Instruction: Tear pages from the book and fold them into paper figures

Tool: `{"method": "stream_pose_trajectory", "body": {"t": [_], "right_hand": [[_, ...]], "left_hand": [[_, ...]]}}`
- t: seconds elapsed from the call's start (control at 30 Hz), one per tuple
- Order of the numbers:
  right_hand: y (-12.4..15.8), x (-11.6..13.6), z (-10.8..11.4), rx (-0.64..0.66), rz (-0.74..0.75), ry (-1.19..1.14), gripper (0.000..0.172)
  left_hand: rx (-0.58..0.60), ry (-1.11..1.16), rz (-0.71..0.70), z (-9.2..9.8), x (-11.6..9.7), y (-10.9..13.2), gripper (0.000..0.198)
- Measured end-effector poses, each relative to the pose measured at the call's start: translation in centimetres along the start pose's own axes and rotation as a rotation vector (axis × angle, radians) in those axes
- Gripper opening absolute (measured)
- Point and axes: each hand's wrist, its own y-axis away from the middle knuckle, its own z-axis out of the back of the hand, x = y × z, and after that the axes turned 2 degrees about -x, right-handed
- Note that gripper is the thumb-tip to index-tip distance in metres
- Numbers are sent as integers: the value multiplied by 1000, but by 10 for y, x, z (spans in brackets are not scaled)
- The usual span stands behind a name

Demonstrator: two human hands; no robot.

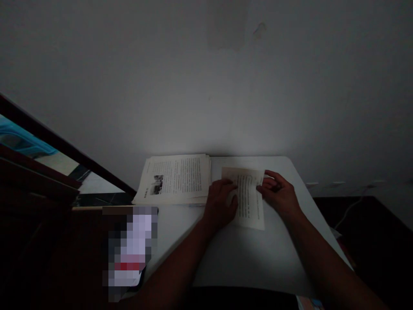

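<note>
A loose printed page (248, 199), folded lengthwise, lies on the white table (245, 254) in dim light. My left hand (222, 202) presses on the page's left edge with its fingers curled onto the paper. My right hand (280, 193) pinches the page's upper right edge between thumb and fingers. To the left of both hands lies an open book (176, 178) with printed text and a small picture on its page.
A plain white wall (206, 86) rises right behind the table. A dark wooden frame (64, 148) slants at the left. A blurred-out object (130, 249) rests at the table's near left corner. Dark floor and a cable (346, 211) are at the right.
</note>
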Motion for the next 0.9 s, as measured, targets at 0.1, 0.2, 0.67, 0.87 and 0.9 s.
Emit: {"method": "stream_pose_trajectory", "body": {"t": [0.1, 0.2, 0.67, 0.87, 0.9], "right_hand": [[-4, 0, 6, -15, -76, -157, 49], [-3, -1, 6, 45, -88, -250, 47], [12, 5, 0, 69, 172, -49, 37], [14, -5, 3, 145, 279, 51, 21], [13, -4, 3, 142, 280, 38, 19]], "left_hand": [[-129, 68, 165, 10, 4, -7, 32], [-70, 278, 409, 17, 10, -12, 34], [-53, 1011, 837, 26, 19, -18, 24], [-64, 1037, 875, 24, 18, -19, 23], [-55, 1023, 882, 25, 17, -19, 24]]}}
